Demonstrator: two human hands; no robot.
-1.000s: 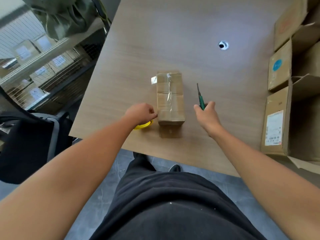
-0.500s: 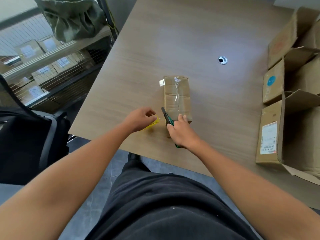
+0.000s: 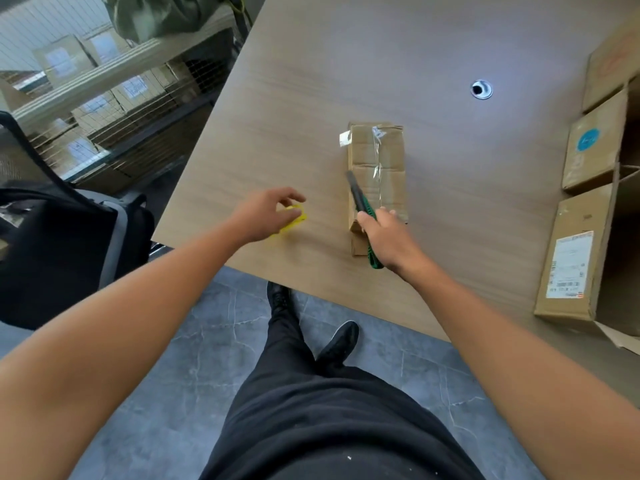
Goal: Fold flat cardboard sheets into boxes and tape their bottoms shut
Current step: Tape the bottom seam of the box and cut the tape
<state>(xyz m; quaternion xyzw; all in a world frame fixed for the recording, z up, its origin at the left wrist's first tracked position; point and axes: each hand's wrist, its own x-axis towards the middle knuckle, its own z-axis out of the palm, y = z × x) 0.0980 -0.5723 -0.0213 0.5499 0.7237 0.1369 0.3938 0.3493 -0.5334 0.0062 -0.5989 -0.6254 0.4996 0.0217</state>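
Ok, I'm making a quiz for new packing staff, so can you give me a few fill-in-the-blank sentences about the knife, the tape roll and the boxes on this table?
1. The right hand grips a utility knife with a ____ handle.
2. The tape roll at the left hand is ____.
3. The bigger cardboard boxes stand to the ____ of the small taped box.
Missing words: green; yellow; right.
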